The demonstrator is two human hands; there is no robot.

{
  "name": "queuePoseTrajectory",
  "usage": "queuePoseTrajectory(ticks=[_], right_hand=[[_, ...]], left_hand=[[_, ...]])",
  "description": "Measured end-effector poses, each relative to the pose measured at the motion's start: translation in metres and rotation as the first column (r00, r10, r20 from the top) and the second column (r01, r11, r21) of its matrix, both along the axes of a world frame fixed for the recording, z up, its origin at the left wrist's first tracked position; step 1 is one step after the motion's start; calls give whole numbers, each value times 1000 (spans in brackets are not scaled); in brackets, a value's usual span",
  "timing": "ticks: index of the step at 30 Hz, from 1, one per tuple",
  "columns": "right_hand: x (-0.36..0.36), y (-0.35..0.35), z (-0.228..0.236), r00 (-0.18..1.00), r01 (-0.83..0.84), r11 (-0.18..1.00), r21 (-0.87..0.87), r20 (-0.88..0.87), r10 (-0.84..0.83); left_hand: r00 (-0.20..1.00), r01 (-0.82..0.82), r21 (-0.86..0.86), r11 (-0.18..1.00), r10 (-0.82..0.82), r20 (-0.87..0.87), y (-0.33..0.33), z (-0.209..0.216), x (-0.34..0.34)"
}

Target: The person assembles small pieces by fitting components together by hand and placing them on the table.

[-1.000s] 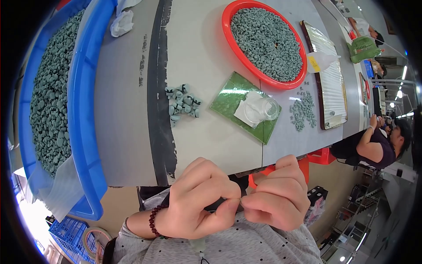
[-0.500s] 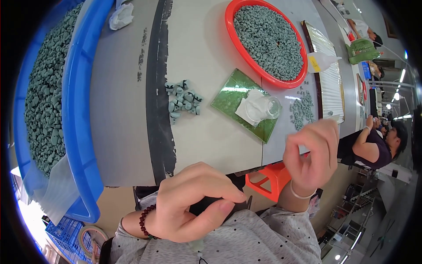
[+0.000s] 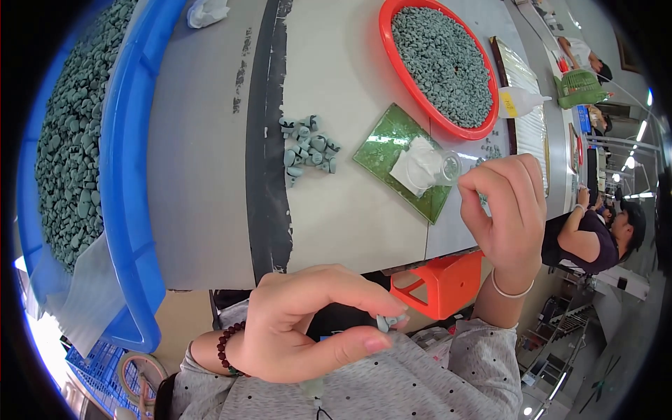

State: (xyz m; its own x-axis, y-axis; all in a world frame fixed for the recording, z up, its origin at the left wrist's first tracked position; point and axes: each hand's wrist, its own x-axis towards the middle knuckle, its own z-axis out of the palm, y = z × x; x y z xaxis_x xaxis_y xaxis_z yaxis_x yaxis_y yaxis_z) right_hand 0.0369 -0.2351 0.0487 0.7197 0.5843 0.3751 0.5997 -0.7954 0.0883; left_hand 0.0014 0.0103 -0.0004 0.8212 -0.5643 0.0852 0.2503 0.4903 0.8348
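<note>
My left hand (image 3: 315, 325) is in front of my body, a small grey-green piece (image 3: 389, 322) held at the tips of its thumb and index finger. Past the table's front edge, my right hand (image 3: 507, 210) is raised with its fingers curled in a pinch. What it pinches, if anything, is too small to make out. Its fingertips are close to a clear round cup (image 3: 451, 166) with white tissue (image 3: 420, 164) beside it on a green tile (image 3: 385, 140). A loose cluster of larger grey-green pieces (image 3: 308, 148) lies left of the tile.
A red basin (image 3: 387, 42) full of small grey-green pieces stands behind the tile. The blue tub (image 3: 126, 175) at left holds many more. A squeeze bottle (image 3: 521, 101) and a tray of white rows (image 3: 528, 133) are at right. An orange stool (image 3: 448, 287) stands below. Another person (image 3: 595, 234) sits at right.
The small piece now shows at my left fingertips. My right hand has risen a little toward the clear cup, and the view has shifted slightly.
</note>
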Motion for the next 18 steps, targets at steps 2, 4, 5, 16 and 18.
queuePoseTrajectory(ticks=[2,4,5,16,18], right_hand=[[0,2,2,1000,7,1000,-15,-24,-7],[0,3,4,1000,1,1000,-30,-29,-2],[0,4,5,999,-3,999,-43,-33,1],[1,6,9,998,-8,997,-72,-61,3],[-1,5,9,999,-36,996,-78,-33,33]], left_hand=[[1000,-5,-16,1000,5,-30,1,-1,0],[999,-31,-3,1000,31,31,2,-2,0],[999,-31,-4,1000,31,30,3,-2,1],[980,-57,-63,996,44,-195,2,4,-2],[986,-56,-65,996,45,-162,1,1,-1]])
